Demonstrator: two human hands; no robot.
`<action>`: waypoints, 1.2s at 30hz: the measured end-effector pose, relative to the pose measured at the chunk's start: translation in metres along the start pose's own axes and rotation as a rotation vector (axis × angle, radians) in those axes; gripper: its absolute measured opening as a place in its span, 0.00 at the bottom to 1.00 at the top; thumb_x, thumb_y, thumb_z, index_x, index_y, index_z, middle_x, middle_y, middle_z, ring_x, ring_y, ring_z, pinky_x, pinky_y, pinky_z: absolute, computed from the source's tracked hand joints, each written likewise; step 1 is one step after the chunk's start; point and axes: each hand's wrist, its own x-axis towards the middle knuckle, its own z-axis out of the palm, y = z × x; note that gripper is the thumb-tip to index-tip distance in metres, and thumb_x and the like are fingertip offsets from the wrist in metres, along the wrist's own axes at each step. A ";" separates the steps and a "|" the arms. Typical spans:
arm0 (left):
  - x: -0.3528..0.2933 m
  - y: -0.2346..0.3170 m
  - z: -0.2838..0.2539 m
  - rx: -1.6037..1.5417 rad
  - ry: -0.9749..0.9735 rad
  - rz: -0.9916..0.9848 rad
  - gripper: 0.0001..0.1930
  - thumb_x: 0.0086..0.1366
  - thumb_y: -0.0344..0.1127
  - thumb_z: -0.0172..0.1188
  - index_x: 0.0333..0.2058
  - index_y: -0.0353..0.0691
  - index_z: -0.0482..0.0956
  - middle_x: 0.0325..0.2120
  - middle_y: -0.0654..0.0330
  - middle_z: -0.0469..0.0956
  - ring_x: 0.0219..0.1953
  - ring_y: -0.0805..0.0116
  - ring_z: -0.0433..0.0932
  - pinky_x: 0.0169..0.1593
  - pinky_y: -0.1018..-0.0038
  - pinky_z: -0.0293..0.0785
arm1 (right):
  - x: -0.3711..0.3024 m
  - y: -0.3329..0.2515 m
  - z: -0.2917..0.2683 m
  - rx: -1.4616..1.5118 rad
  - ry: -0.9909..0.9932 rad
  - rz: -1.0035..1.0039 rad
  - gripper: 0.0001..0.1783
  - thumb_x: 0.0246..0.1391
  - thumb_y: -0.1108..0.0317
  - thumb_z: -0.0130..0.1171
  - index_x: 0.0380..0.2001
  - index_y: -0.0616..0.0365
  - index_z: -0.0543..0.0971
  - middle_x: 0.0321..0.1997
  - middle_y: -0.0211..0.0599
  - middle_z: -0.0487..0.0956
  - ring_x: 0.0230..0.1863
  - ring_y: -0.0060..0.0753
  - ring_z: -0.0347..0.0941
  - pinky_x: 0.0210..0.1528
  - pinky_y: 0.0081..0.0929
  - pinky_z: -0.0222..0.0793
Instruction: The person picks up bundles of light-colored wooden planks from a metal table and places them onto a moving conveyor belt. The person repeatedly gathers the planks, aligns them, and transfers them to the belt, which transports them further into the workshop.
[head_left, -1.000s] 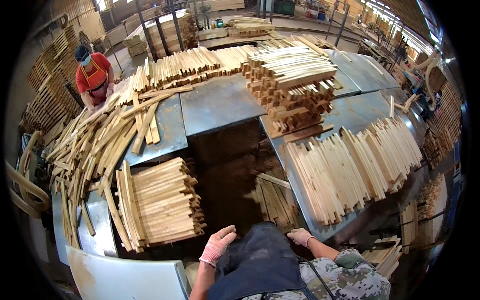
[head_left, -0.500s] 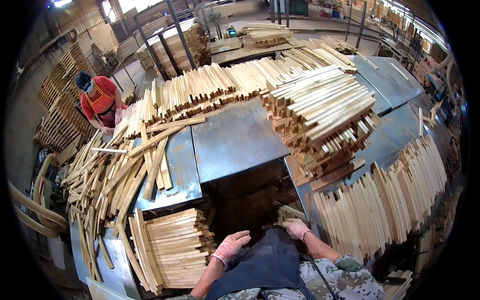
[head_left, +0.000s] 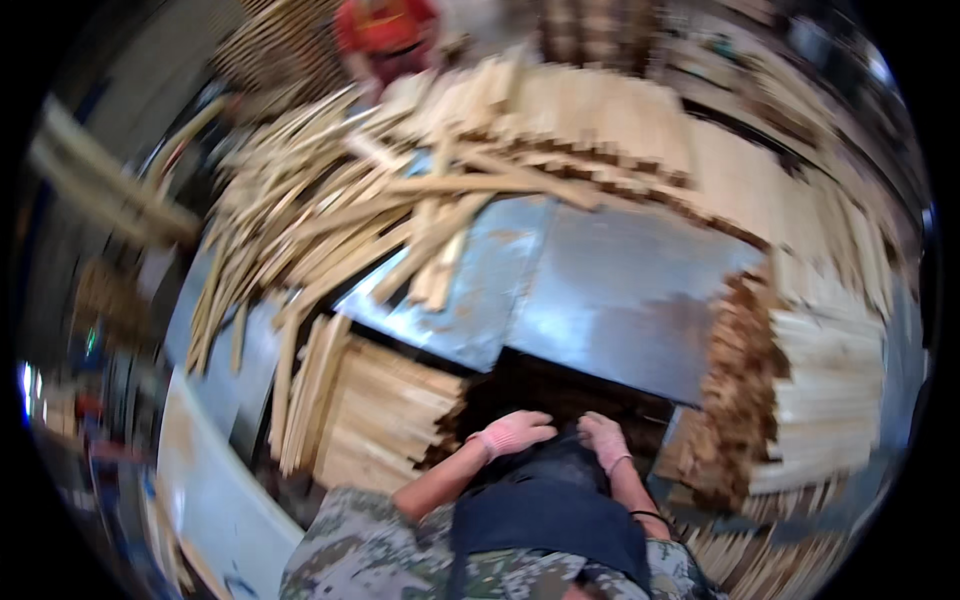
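My left hand (head_left: 515,432), in a pink and white knit glove, is held in front of my dark apron (head_left: 550,515), fingers stretched out and nothing seen in them. Close by on the right, my right hand (head_left: 603,440) wears a similar glove; its fingers are loosely bent at the apron's upper edge, holding nothing that shows. Both hands are somewhat blurred. Left of my left hand lies a stack of wooden strips (head_left: 380,405), with a few strips standing along its left side. Beyond the hands is a dark gap (head_left: 540,385) in front of the metal tabletop (head_left: 620,295).
Loose strips lie in a jumbled heap (head_left: 290,215) at the far left. A long row of strips (head_left: 590,110) runs along the back, and a tall stack (head_left: 825,400) stands at the right. Behind the heap is a co-worker in red (head_left: 385,30). A pale curved panel (head_left: 215,470) is at lower left.
My view has swung left, so the tabletop and stacks appear shifted right. My hands have come closer together before the apron. The co-worker now shows only in part at the top edge.
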 end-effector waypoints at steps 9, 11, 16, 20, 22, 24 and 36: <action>0.032 -0.056 -0.070 -0.559 0.186 -0.581 0.38 0.72 0.58 0.60 0.68 0.32 0.76 0.66 0.40 0.78 0.69 0.43 0.75 0.71 0.60 0.70 | 0.104 -0.088 0.005 -0.189 0.068 0.278 0.10 0.69 0.64 0.63 0.48 0.55 0.83 0.33 0.29 0.80 0.27 0.26 0.74 0.29 0.25 0.72; 0.032 -0.072 -0.082 -0.554 0.211 -0.608 0.38 0.73 0.57 0.59 0.70 0.31 0.74 0.67 0.41 0.78 0.70 0.45 0.75 0.72 0.61 0.70 | 0.123 -0.112 0.013 -0.227 0.108 0.269 0.09 0.69 0.65 0.63 0.47 0.56 0.82 0.32 0.30 0.79 0.26 0.26 0.73 0.27 0.25 0.70; 0.029 -0.093 -0.100 -0.585 0.317 -0.616 0.39 0.71 0.60 0.59 0.67 0.30 0.76 0.68 0.40 0.76 0.71 0.43 0.73 0.74 0.60 0.67 | 0.144 -0.188 0.043 -0.273 0.040 0.180 0.07 0.67 0.66 0.61 0.33 0.53 0.79 0.27 0.25 0.72 0.26 0.20 0.68 0.27 0.23 0.61; 0.049 -0.100 -0.119 -0.690 0.274 -0.685 0.36 0.72 0.55 0.62 0.66 0.29 0.78 0.65 0.42 0.80 0.69 0.49 0.76 0.73 0.63 0.69 | 0.179 -0.246 0.005 -0.622 0.030 0.069 0.14 0.67 0.59 0.60 0.29 0.55 0.76 0.27 0.22 0.73 0.26 0.18 0.66 0.29 0.25 0.61; 0.071 -0.104 -0.133 -0.743 0.247 -0.721 0.34 0.71 0.53 0.64 0.65 0.30 0.80 0.63 0.44 0.82 0.67 0.51 0.79 0.71 0.64 0.71 | 0.221 -0.264 -0.035 -0.639 0.167 0.043 0.16 0.67 0.57 0.62 0.42 0.60 0.83 0.31 0.25 0.77 0.29 0.19 0.69 0.32 0.25 0.66; 0.099 -0.109 -0.151 -0.736 0.221 -0.754 0.33 0.71 0.52 0.65 0.64 0.30 0.81 0.63 0.43 0.82 0.67 0.53 0.79 0.70 0.64 0.72 | 0.275 -0.285 -0.080 -0.681 0.352 0.022 0.29 0.67 0.54 0.64 0.64 0.62 0.80 0.42 0.36 0.85 0.39 0.28 0.78 0.42 0.30 0.75; 0.430 -0.201 -0.323 -0.623 0.607 -0.560 0.46 0.68 0.49 0.72 0.75 0.27 0.63 0.67 0.40 0.77 0.63 0.53 0.79 0.67 0.64 0.74 | 0.404 -0.521 -0.185 -0.787 1.049 -0.238 0.55 0.55 0.55 0.71 0.81 0.58 0.57 0.74 0.63 0.73 0.74 0.62 0.70 0.76 0.46 0.67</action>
